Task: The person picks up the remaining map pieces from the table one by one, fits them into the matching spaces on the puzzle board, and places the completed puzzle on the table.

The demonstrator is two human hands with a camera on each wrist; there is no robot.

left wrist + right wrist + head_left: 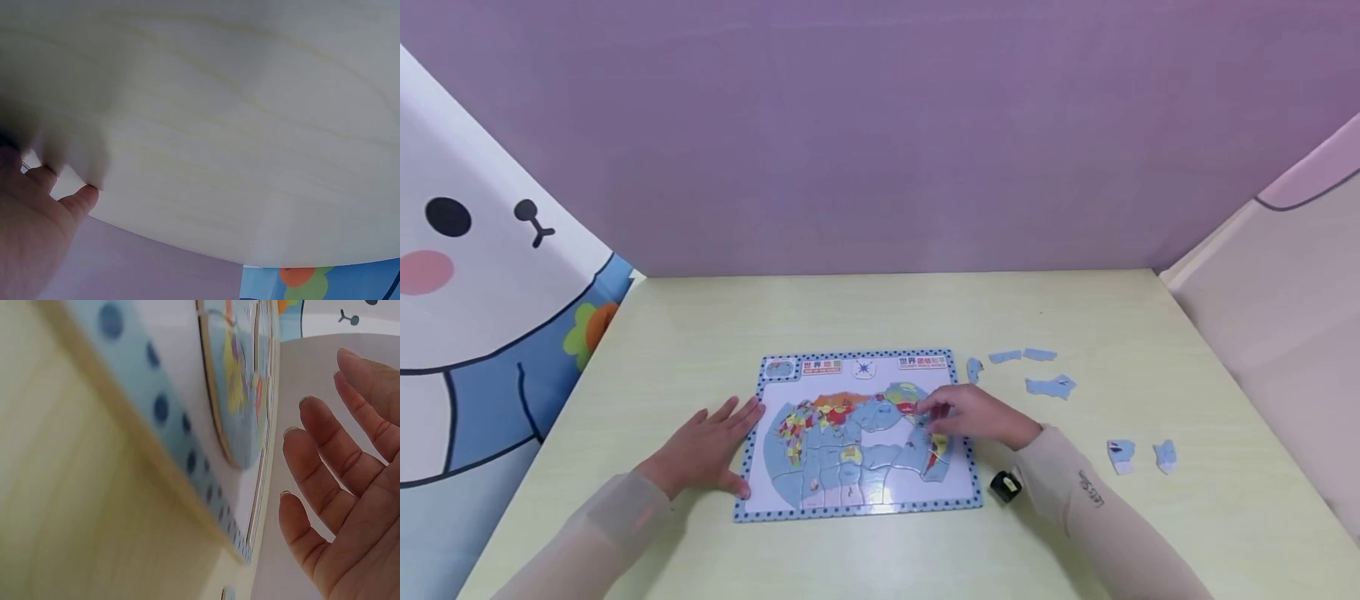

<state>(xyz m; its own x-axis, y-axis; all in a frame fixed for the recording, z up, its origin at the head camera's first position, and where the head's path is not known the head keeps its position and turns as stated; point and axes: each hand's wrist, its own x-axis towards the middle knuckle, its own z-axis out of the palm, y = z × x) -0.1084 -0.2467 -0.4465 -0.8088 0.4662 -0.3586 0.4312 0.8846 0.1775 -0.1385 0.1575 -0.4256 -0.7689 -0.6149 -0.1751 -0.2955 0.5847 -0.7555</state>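
Note:
A world map jigsaw puzzle (955, 492) with a dotted blue border lies flat on the table. Most of its map is filled with pieces, and a white gap shows near the map's middle. Fingers spread, my left hand (703, 446) rests at the board's left edge; only part of it appears in the left wrist view. Over the right side of the map hovers my right hand (973, 414). Its fingers are loosely bent in the right wrist view, with nothing between them, apart from the raised map pieces (240, 440).
Loose puzzle pieces lie to the right: several behind my right hand, including a long blue one (1051, 387), and two farther right (1121, 454). A small black object (1005, 487) sits by my right wrist. A purple wall (895, 150) stands behind the table.

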